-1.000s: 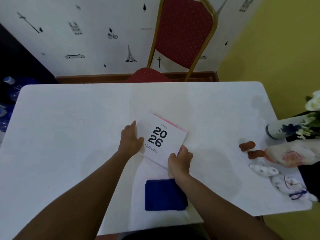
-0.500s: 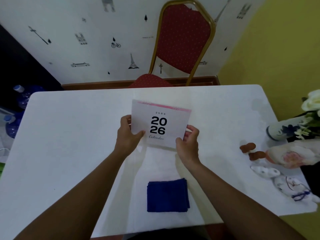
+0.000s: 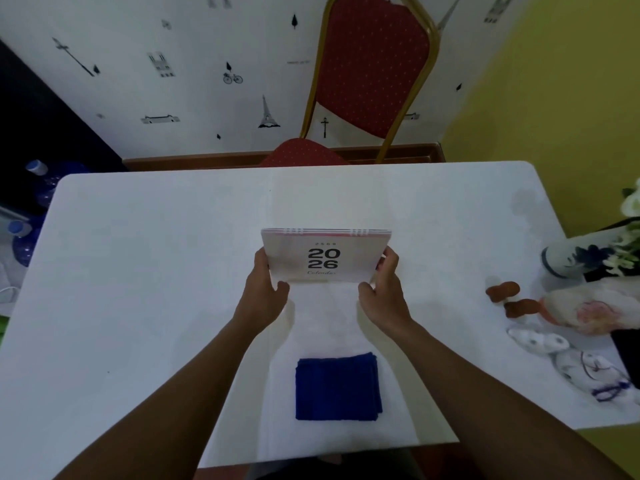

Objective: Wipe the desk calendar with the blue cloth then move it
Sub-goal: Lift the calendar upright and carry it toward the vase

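We hold the white desk calendar with black "2026" print point(image 3: 323, 259) above the middle of the white table point(image 3: 138, 271). Our left hand point(image 3: 265, 294) is clamped on its left edge and our right hand point(image 3: 382, 294) on its right edge. The folded dark blue cloth point(image 3: 337, 388) lies flat on the table near us, below the calendar, apart from both hands.

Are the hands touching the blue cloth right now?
Apart. The head view shows the left hand and right hand gripping the calendar, with bare table between them and the blue cloth.
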A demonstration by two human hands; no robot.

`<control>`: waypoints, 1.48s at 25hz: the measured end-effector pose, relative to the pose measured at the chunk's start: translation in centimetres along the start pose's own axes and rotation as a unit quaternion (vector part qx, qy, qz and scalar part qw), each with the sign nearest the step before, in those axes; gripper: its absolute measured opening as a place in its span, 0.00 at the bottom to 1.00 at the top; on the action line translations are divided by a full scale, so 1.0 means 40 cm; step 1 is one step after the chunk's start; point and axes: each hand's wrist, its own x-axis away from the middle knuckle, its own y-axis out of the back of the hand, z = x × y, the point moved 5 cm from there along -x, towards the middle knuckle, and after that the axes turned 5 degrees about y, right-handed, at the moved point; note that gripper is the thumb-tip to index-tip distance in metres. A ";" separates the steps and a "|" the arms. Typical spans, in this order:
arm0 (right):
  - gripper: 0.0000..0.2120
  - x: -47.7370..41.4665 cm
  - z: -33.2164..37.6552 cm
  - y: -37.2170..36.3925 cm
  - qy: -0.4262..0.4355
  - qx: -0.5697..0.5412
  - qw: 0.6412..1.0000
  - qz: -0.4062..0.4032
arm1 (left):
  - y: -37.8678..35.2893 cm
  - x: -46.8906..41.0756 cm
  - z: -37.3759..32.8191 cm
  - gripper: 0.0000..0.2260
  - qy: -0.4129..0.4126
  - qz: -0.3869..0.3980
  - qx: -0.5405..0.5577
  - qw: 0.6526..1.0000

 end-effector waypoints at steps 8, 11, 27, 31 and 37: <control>0.40 -0.014 -0.086 0.036 0.142 0.169 0.966 0.137 | 0.029 -0.027 0.099 0.36 -0.019 0.106 -0.236 0.966; 0.37 -0.039 -0.116 0.045 0.195 0.305 0.911 0.196 | 0.045 -0.050 0.111 0.33 -0.089 0.128 -0.345 0.925; 0.39 -0.054 -0.131 0.060 0.220 0.355 0.883 0.217 | 0.021 -0.041 0.105 0.35 -0.105 0.142 -0.441 0.880; 0.38 -0.057 -0.134 0.051 0.191 0.343 0.891 0.229 | 0.025 -0.044 0.105 0.38 -0.098 0.155 -0.462 0.868; 0.38 -0.028 -0.103 0.055 0.041 0.089 0.985 0.142 | 0.054 -0.012 0.059 0.35 -0.026 0.158 -0.233 0.959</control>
